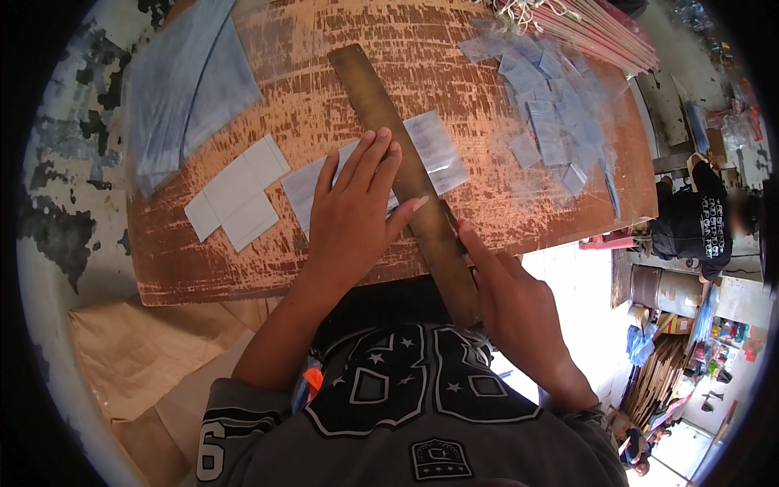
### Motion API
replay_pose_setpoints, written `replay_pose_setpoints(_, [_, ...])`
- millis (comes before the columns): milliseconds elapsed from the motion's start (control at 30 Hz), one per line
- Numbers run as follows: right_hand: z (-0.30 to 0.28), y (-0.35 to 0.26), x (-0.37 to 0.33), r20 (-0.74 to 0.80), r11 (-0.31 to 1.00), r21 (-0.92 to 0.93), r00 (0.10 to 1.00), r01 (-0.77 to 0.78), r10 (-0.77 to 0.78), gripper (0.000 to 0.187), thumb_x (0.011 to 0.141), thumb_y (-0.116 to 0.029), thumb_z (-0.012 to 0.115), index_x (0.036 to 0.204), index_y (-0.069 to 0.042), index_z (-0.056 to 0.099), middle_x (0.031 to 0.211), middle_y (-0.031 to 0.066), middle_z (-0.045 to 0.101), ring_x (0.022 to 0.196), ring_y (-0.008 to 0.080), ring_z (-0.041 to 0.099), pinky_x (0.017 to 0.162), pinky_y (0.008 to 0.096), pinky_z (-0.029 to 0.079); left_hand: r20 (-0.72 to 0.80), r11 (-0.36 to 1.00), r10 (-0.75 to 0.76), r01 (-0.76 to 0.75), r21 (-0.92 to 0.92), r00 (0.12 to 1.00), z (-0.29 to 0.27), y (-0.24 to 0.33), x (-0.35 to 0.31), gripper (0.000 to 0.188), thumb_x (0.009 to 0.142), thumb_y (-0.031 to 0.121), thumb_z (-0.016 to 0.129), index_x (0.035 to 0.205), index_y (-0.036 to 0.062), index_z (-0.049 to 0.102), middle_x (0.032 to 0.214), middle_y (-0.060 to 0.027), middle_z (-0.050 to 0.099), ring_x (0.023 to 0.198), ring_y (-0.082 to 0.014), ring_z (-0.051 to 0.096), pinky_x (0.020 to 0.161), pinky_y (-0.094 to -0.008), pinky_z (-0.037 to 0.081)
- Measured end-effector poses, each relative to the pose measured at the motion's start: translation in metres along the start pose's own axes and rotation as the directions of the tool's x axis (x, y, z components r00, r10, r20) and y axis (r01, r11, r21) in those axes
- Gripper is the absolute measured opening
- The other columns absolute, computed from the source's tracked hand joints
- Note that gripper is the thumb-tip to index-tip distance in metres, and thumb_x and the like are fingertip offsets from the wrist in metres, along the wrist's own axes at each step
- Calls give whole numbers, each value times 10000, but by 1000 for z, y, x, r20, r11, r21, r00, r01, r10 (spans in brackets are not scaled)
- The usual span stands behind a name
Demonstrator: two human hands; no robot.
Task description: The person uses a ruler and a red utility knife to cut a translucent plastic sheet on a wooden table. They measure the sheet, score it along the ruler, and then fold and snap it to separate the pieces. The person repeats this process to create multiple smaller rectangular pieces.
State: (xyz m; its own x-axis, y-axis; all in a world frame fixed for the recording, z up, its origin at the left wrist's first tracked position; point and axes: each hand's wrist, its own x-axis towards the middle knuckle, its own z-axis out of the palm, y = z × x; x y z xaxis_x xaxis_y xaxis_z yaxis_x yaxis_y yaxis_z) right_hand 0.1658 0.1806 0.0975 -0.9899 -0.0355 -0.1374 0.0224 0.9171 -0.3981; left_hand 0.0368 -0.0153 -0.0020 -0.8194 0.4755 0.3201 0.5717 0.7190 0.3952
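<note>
A long brownish flat ruler (pixel 377 101) lies slantwise across a strip of clear bluish plastic sheet (pixel 438 150) on the worn table. My left hand (pixel 355 191) presses down flat, fingers stretched over the sheet and the ruler's left edge, thumb on the ruler. Close to the ruler's right edge, my right hand (pixel 515 296) is closed around a thin, dark, blade-like tool (pixel 450 217). Most of that tool is hidden in the fingers; a small reddish spot shows at the index fingertip. Left of my left hand lies a white stepped paper piece with drawn lines (pixel 237 193).
Large bluish plastic sheets (pixel 191 89) lie at the far left of the scratched brown table (pixel 324 97). Small cut plastic pieces (pixel 552 122) are heaped at right, near pink sticks with white strings (pixel 584 28). Another person (pixel 702 219) is beyond the table's right side.
</note>
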Motion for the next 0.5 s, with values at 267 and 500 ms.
replay_pose_setpoints(267, [-16, 10, 22, -163, 979, 192, 986, 60, -29, 505, 1027, 15, 591, 1520, -97, 603, 1114, 239, 750, 981, 426, 750, 829, 451, 588, -10, 1000, 16, -16, 16, 1000, 0, -1, 0, 692, 990, 425, 740, 1546, 59, 548, 1662, -109, 485, 1568, -279, 420, 1294, -539, 279])
replay_pose_setpoints(500, [24, 18, 95, -358, 963, 112, 914, 245, -191, 503, 1014, -76, 609, 1516, -111, 594, 920, 161, 707, 789, 370, 722, 705, 486, 576, -7, 999, 20, -20, 32, 1000, 1, -1, 1, 704, 1017, 493, 687, 1548, 52, 546, 1658, -119, 488, 1576, -254, 409, 1305, -527, 264])
